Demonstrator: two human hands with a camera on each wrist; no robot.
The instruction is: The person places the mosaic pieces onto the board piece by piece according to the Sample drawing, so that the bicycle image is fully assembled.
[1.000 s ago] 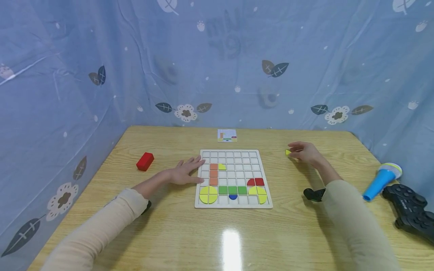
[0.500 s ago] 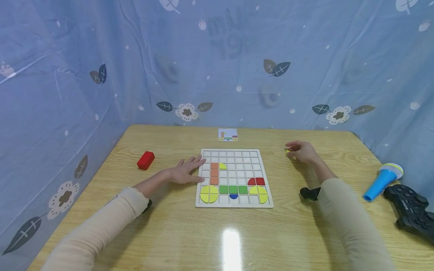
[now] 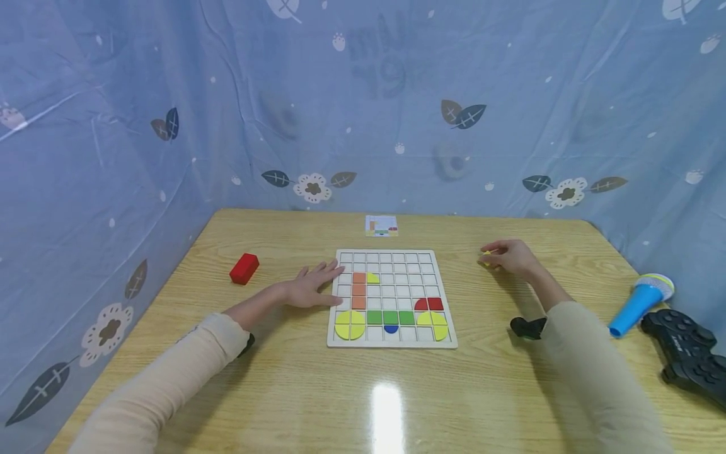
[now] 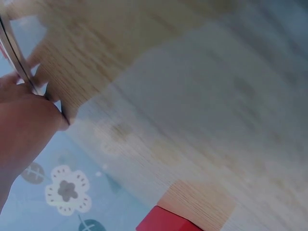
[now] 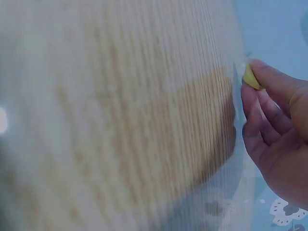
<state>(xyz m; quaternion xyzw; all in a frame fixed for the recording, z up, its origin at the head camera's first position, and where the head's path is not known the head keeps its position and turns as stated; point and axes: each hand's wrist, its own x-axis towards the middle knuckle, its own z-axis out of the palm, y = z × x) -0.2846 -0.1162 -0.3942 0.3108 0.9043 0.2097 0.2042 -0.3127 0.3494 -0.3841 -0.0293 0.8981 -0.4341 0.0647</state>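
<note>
A white grid board [image 3: 374, 340] lies mid-table, with orange, green, yellow, red and blue flat pieces set in its squares. My left hand [image 3: 306, 290] rests with spread, straight fingers on the board's left edge. Right of the board, my right hand [image 3: 510, 257] pinches a small yellow piece [image 3: 486, 253] between thumb and fingers. In the right wrist view the yellow piece [image 5: 250, 78] shows at the fingertips, partly covered by them. One yellow quarter-round piece [image 3: 372, 278] sits beside the column of orange squares [image 3: 359, 291].
A small printed card [image 3: 381, 226] with a coloured pattern lies behind the board. To the left is a red block [image 3: 244, 269]. A blue toy microphone [image 3: 638, 306] and a black game controller [image 3: 683, 347] lie at the right. Blue patterned cloth [image 3: 363, 113] hangs behind the table.
My right hand first shifts slightly left, then back right with the yellow piece, which turns in the fingers. The left hand stays on the board's edge.
</note>
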